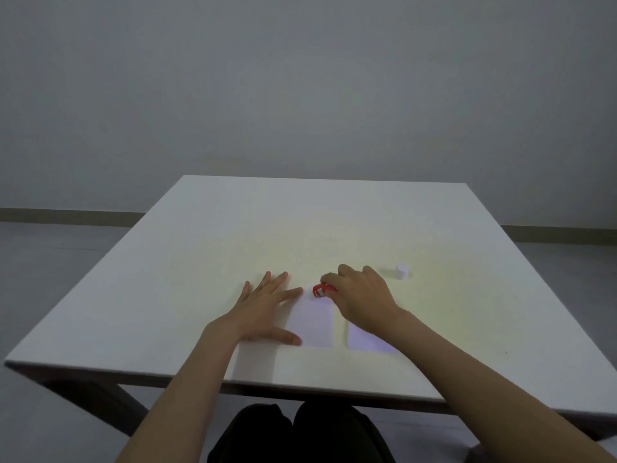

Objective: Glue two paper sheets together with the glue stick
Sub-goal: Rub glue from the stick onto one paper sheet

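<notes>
**A plain grey room around a white table**

We see a bare grey-white wall (300,78) filling the upper half, with a dull olive skirting board (66,216) along its foot. Below lies a pale grey floor (50,262). A square white table (233,228) stands before the wall on dark legs (100,399). The light is dim, warmer at the table's centre.

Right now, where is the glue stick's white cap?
In the head view the white cap stands alone on the table, right of centre, just beyond and to the right of the right hand holding the red glue stick.
</notes>
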`<state>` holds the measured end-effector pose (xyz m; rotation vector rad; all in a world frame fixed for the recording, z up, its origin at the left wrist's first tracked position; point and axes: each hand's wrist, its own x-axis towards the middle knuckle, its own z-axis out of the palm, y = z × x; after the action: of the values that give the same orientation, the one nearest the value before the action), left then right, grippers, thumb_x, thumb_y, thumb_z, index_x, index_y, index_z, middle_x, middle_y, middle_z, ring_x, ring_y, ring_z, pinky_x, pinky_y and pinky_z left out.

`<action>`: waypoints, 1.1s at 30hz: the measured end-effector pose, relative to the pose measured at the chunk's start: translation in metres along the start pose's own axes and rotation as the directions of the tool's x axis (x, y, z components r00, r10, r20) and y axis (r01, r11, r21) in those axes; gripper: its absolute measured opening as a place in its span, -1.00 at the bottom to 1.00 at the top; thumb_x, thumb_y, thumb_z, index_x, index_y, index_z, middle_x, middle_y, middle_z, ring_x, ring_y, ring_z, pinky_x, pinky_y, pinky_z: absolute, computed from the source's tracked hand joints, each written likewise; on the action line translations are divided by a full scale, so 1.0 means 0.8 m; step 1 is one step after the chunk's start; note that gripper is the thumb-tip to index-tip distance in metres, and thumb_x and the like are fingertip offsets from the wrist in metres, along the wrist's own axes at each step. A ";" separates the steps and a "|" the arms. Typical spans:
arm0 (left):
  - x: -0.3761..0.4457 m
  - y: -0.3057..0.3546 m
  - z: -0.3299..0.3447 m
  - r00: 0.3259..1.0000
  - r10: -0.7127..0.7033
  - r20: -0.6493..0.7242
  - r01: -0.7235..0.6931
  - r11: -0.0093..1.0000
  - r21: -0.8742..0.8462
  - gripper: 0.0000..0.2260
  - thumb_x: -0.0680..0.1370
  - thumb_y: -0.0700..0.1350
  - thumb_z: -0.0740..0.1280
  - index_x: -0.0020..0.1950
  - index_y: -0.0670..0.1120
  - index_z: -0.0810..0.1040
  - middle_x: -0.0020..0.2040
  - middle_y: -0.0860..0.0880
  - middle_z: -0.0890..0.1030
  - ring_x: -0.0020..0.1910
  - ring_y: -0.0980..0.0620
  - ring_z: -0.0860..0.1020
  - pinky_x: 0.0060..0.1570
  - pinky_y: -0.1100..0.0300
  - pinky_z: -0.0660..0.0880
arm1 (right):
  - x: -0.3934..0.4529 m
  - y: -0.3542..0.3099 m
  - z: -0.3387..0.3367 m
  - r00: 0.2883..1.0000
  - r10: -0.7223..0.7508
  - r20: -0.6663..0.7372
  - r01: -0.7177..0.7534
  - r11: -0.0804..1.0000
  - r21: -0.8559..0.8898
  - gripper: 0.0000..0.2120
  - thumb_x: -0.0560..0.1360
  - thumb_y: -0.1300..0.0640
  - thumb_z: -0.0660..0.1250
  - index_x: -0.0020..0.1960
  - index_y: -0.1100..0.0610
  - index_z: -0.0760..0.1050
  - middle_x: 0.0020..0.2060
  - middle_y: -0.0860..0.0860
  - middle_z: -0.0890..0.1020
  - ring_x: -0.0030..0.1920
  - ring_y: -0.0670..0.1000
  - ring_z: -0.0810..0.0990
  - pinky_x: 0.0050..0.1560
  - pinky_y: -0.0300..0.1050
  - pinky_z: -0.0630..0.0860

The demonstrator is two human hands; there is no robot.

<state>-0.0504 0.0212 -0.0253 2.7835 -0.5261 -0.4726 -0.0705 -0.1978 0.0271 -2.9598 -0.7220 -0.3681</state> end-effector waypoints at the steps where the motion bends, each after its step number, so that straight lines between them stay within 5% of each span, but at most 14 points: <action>1: 0.000 -0.001 0.001 1.000 -0.002 0.001 0.002 1.000 -0.002 -0.05 0.21 0.43 0.35 0.50 0.25 0.01 0.58 0.08 -0.19 0.53 -0.01 -0.30 0.44 -0.15 -0.32 | -0.001 0.000 0.000 1.000 0.017 -0.004 -0.017 1.000 -0.006 -0.75 0.62 0.05 0.07 0.15 0.04 0.49 -0.07 0.04 0.56 -0.16 0.16 0.57 -0.20 -0.11 0.19; 6: 0.001 -0.006 0.007 1.000 -0.011 0.000 0.011 0.999 -0.040 -0.04 0.20 0.45 0.33 0.50 0.27 -0.02 0.58 0.10 -0.21 0.52 0.04 -0.32 0.43 -0.10 -0.35 | -0.042 -0.023 0.004 0.982 -0.185 -0.044 0.187 0.981 0.048 -0.90 0.49 0.09 0.30 -0.05 0.04 0.59 -0.33 0.01 0.56 -0.46 0.09 0.49 -0.33 -0.14 0.24; 8: 0.002 -0.007 0.007 1.000 -0.007 -0.003 0.007 0.999 -0.045 -0.05 0.20 0.45 0.33 0.49 0.28 -0.02 0.57 0.10 -0.21 0.52 0.05 -0.32 0.43 -0.09 -0.35 | -0.048 -0.014 0.001 0.974 -0.224 0.015 0.221 0.969 0.109 -0.79 0.54 0.04 0.18 0.06 0.01 0.56 -0.24 0.02 0.57 -0.36 0.12 0.51 -0.24 -0.12 0.25; 13: 0.000 -0.005 0.004 1.000 0.000 0.003 0.001 0.998 -0.056 -0.05 0.20 0.43 0.35 0.50 0.27 0.01 0.58 0.10 -0.18 0.53 0.04 -0.30 0.43 -0.09 -0.35 | -0.028 0.029 -0.009 1.000 0.013 0.006 -0.013 0.998 0.058 -0.69 0.63 -0.02 0.03 0.26 -0.03 0.44 0.03 -0.01 0.58 0.00 0.05 0.55 0.01 -0.07 0.34; 15: 0.000 -0.003 0.003 1.000 -0.005 0.006 0.006 0.999 -0.052 -0.04 0.20 0.43 0.36 0.50 0.26 0.01 0.58 0.10 -0.18 0.53 0.04 -0.30 0.43 -0.10 -0.35 | -0.032 0.030 -0.007 1.000 0.016 -0.005 -0.016 1.000 0.018 -0.69 0.63 0.00 0.02 0.26 -0.01 0.44 0.02 0.00 0.58 -0.03 0.06 0.55 0.00 -0.07 0.35; 20: 0.001 -0.003 0.001 1.000 -0.018 0.022 0.019 0.999 -0.047 -0.02 0.19 0.42 0.38 0.50 0.26 0.00 0.58 0.09 -0.19 0.53 0.04 -0.30 0.44 -0.11 -0.33 | -0.064 0.009 -0.008 0.970 -0.238 -0.055 0.243 0.964 0.108 -0.78 0.54 0.03 0.19 0.05 0.00 0.58 -0.27 0.00 0.58 -0.36 0.09 0.50 -0.22 -0.13 0.27; 24: 0.001 -0.003 0.000 1.000 -0.014 0.025 0.014 0.999 -0.039 -0.02 0.19 0.42 0.37 0.50 0.26 0.00 0.58 0.09 -0.18 0.54 0.03 -0.29 0.44 -0.12 -0.32 | -0.045 0.027 -0.014 0.991 -0.121 0.048 0.111 0.978 0.179 -0.74 0.60 -0.03 0.11 0.18 -0.08 0.50 -0.10 -0.02 0.58 -0.16 0.06 0.54 -0.09 -0.13 0.23; 27: 0.001 -0.004 0.000 1.000 -0.010 0.026 0.011 0.999 -0.045 -0.02 0.17 0.44 0.35 0.50 0.27 0.00 0.58 0.10 -0.18 0.53 0.03 -0.28 0.44 -0.12 -0.32 | -0.026 0.039 -0.013 0.999 0.021 0.029 -0.022 0.998 0.059 -0.71 0.62 -0.02 0.06 0.24 -0.04 0.47 -0.01 -0.01 0.59 -0.04 0.05 0.55 0.02 -0.08 0.32; 33: 0.004 -0.006 0.005 1.000 -0.023 0.019 0.023 1.000 -0.005 -0.03 0.18 0.46 0.32 0.49 0.29 -0.04 0.57 0.10 -0.21 0.53 0.03 -0.31 0.44 -0.14 -0.32 | -0.027 -0.017 0.005 0.985 -0.173 -0.026 0.174 0.962 0.208 -0.76 0.59 -0.01 0.14 0.12 -0.02 0.54 -0.16 0.03 0.60 -0.19 0.07 0.53 -0.07 -0.04 0.33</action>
<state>-0.0475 0.0237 -0.0316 2.7853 -0.4971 -0.5053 -0.0944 -0.1949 0.0184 -2.7050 -0.9591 -0.2926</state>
